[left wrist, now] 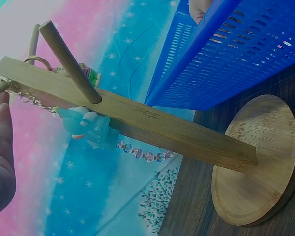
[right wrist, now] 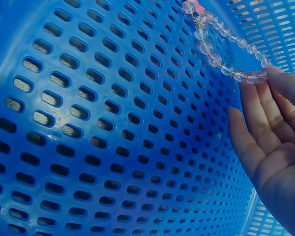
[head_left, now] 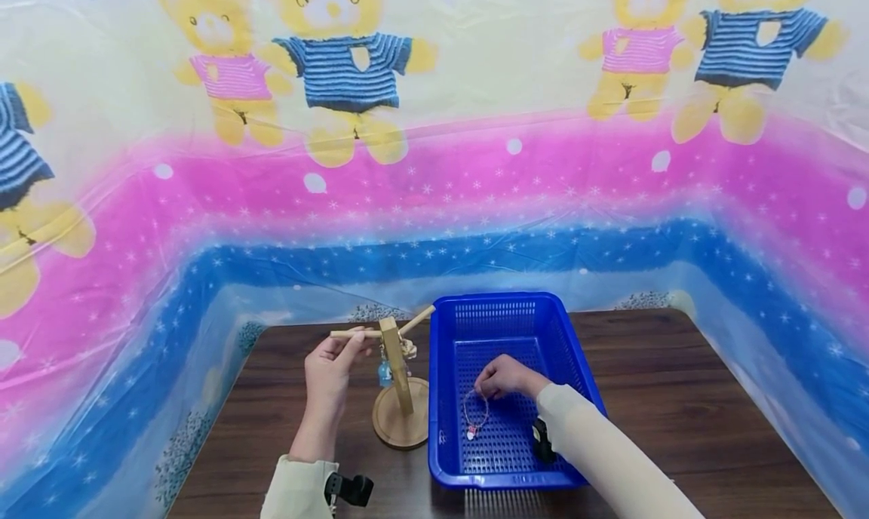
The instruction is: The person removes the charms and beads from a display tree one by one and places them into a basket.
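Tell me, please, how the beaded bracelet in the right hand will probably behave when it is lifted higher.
The beaded bracelet is probably floppy, since it is many separate beads strung in a loop. It looks light: the right hand pinches it at one spot. Its charm, at the end away from the hand, may swing.

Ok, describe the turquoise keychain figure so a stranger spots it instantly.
Find the blue plastic basket; just left of it stands a wooden peg stand. Below the stand's top, the turquoise keychain figure hangs on a metal chain. Its turquoise body sets it apart from the clear-and-pink bead strand and the partly green figure nearby.
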Motion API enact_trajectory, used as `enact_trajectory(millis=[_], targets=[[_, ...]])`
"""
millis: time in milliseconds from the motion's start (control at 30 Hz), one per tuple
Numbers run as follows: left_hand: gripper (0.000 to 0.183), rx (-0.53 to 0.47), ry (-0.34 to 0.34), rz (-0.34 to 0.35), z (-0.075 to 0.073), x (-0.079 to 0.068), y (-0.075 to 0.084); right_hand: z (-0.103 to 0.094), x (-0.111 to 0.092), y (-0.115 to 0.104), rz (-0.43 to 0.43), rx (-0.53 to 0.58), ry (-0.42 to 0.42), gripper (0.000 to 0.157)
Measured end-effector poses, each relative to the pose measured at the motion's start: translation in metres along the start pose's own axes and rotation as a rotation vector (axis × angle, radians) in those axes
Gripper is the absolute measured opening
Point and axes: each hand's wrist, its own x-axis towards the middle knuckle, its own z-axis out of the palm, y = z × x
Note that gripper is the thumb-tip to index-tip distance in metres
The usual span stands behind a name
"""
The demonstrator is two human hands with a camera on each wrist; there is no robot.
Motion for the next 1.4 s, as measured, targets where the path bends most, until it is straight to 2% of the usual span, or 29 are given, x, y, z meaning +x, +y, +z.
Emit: enact_trajectory(millis=[267,633,833,1233,1400], targets=[[0.013,0.009,0.002,-0.004,0.0,-0.001,0.0,0.005,-0.001,0.001,0.024,-0.03,0.064,0.014],[0.018,0.006,0.004,0.0,0.0,0.0,-0.001,0.013,-0.002,0.002,0.003,-0.13,0.151,0.014],[0.014,0.011,0.004,-0.01,0.0,0.0,0.0,0.014,-0.001,0.001,0.013,-0.167,0.171,0.015],[0.013,0.023,0.003,-0.014,-0.001,0.0,0.0,0.018,0.0,0.002,-0.023,-0.22,0.183,0.019],[0.012,0.02,0.005,-0.013,0.0,0.0,0.001,0.014,-0.001,-0.001,-0.004,-0.214,0.179,0.017]])
